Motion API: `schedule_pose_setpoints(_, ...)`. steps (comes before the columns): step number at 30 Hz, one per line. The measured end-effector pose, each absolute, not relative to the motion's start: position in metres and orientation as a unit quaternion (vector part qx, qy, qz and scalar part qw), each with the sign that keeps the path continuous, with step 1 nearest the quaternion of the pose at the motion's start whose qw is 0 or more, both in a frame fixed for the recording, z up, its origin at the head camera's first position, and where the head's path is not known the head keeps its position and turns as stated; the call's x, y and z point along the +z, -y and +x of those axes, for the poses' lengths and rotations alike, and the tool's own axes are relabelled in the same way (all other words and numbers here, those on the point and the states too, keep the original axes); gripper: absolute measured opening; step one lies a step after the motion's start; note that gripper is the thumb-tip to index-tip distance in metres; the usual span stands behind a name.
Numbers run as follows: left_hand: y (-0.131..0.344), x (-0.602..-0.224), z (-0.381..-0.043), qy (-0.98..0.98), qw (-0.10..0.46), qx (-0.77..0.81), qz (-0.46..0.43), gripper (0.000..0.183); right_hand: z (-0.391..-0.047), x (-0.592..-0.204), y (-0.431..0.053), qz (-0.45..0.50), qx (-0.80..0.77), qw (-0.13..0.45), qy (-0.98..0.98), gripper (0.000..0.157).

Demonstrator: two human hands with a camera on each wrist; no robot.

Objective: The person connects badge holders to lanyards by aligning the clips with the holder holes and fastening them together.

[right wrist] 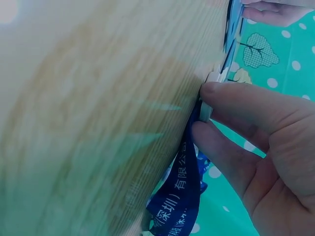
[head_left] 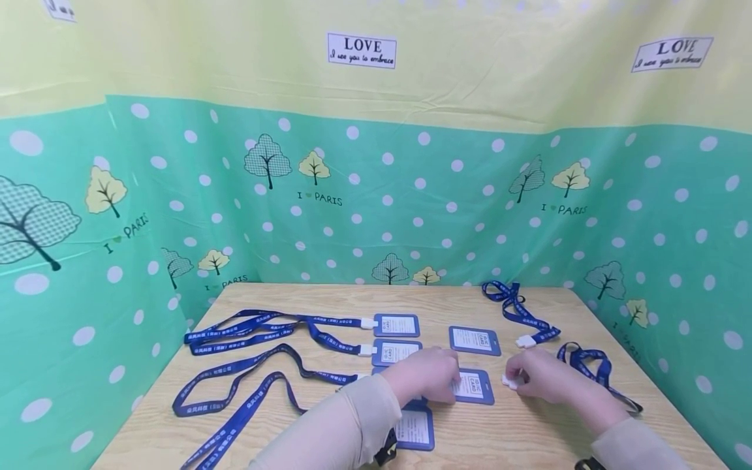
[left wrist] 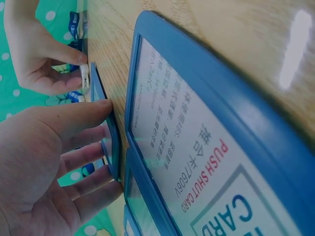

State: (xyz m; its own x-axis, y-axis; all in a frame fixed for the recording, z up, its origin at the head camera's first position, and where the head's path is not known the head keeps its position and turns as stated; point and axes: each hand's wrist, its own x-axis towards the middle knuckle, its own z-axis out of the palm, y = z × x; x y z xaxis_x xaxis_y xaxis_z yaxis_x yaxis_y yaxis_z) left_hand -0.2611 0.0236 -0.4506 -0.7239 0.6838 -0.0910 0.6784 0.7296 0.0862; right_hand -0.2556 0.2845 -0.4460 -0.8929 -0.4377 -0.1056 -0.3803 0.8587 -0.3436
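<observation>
My left hand (head_left: 425, 375) holds a blue ID card holder (head_left: 477, 387) low over the wooden table; in the left wrist view its thumb is on one edge of the holder and the fingertips along the other. To the right, my right hand (head_left: 543, 375) pinches the white plastic clip (right wrist: 205, 110) of a navy lanyard (right wrist: 174, 196) between thumb and forefinger. The clip's free end points at the holder, with a small gap between them in the head view. Another card holder (head_left: 474, 340) lies just beyond, unattached.
Left of my hands, card holders (head_left: 396, 325) with navy lanyards (head_left: 235, 346) lie in a column, partly hidden by my left arm. A loose lanyard (head_left: 517, 310) with a white clip lies at the back right. A patterned curtain (head_left: 376, 196) surrounds the wooden table (head_left: 329, 297).
</observation>
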Motion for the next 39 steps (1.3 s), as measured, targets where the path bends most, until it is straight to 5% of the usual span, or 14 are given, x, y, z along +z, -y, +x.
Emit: schedule_pose_setpoints(39,-0.024,-0.447,-0.258,-0.929,0.054,0.009,0.365,0.033,-0.256,-0.45,-0.275,-0.258,-0.149,0.1,-0.949,0.025)
